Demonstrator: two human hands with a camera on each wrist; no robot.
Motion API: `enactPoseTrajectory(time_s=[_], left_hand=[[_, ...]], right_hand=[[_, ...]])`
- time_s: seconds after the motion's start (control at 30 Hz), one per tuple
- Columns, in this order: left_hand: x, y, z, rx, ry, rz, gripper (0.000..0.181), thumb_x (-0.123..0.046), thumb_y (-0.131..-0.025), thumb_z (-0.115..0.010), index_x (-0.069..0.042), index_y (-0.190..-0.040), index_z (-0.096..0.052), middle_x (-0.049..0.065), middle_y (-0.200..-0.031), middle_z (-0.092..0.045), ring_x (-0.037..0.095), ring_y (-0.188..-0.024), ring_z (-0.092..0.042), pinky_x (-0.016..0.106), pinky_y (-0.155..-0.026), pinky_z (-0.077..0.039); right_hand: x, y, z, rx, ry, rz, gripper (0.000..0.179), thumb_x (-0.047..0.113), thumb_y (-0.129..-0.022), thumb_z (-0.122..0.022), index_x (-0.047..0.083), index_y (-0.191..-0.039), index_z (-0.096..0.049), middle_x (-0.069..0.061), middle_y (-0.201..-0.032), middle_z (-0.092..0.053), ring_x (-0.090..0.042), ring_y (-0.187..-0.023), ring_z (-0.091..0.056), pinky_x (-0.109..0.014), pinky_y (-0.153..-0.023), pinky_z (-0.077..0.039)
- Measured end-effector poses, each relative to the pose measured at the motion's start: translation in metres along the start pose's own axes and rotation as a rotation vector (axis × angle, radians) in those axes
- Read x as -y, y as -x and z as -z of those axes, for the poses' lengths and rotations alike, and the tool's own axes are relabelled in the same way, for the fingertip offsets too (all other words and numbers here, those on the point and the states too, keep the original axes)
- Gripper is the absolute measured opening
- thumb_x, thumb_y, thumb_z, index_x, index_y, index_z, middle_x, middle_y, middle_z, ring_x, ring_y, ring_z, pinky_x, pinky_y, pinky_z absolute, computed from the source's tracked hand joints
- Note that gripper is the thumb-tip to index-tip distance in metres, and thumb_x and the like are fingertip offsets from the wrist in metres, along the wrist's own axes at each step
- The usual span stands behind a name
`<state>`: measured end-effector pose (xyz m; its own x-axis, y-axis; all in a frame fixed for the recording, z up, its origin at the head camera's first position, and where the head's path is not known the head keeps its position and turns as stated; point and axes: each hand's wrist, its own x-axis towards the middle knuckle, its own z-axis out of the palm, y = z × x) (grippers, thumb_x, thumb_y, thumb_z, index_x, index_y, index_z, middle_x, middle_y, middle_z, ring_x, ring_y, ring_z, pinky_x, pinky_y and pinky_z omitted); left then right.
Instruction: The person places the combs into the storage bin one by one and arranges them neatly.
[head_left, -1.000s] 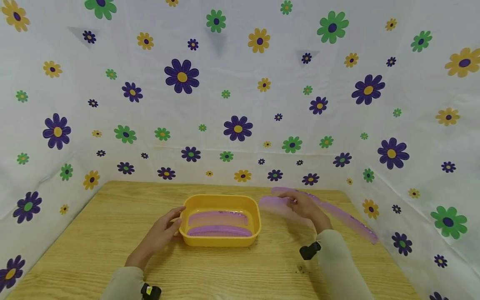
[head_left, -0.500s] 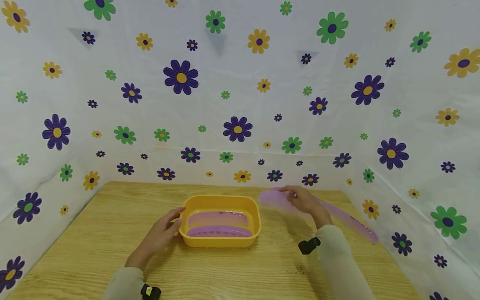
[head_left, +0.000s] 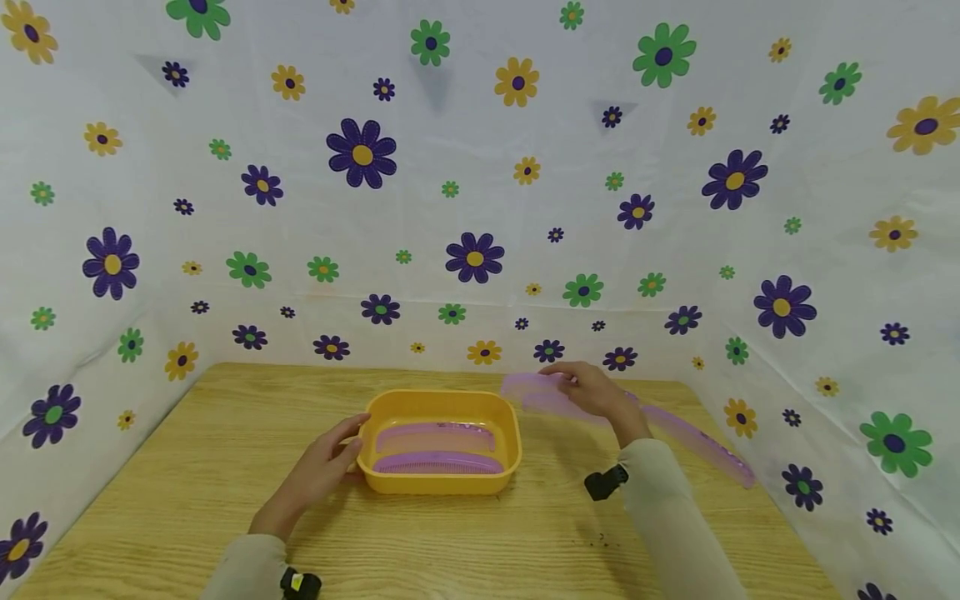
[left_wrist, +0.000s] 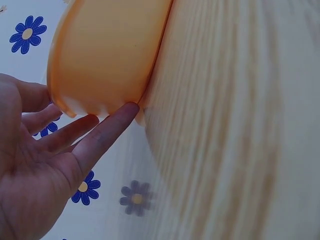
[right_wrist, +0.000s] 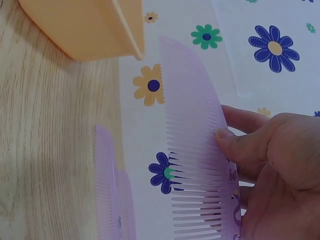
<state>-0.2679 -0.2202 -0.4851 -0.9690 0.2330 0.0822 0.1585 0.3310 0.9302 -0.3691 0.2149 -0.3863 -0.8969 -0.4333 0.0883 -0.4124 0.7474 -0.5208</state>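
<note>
In the right wrist view, my right hand (right_wrist: 285,155) pinches a translucent lavender comb (right_wrist: 192,95) between thumb and fingers along its decorated spine, teeth to the left. The head view has this right hand (head_left: 596,392) above the table right of the yellow basin (head_left: 442,483). At the basin's left end is my left hand (head_left: 322,467); the left wrist view shows its nearly straight fingers (left_wrist: 107,135) touching the outer wall. Inside the basin lie two purple combs, one toward the back (head_left: 435,435) and one in front (head_left: 438,462).
Another purple comb (head_left: 701,442) lies slantwise on the wooden table (head_left: 465,550) at the right. A further comb is partly hidden behind my right hand. White flowered sheeting (head_left: 480,200) encloses the back and sides. Small dark specks (head_left: 600,542) dot the table.
My right hand has lifted the comb and shifted it slightly left and back, closer to the basin's right rear corner. The left hand and the basin have stayed put.
</note>
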Motion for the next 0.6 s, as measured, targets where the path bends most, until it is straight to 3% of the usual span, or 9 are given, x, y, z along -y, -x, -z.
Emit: enactPoseTrajectory(time_s=[0.6], left_hand=[[0.001,0.002,-0.001,-0.003,0.0,0.019,0.055,-0.02,-0.112,-0.042,-0.006,-0.164,-0.025,0.03,-0.163,-0.033,0.049,-0.138,-0.052,0.039,-0.091,-0.064]], right_hand=[[0.036,-0.017,-0.013,0.029,0.026,-0.02,0.037,-0.001,-0.104,-0.051,0.013,-0.134,-0.068,-0.019,-0.129,-0.067,-0.03,-0.106,-0.06,-0.045,-0.097,-0.06]])
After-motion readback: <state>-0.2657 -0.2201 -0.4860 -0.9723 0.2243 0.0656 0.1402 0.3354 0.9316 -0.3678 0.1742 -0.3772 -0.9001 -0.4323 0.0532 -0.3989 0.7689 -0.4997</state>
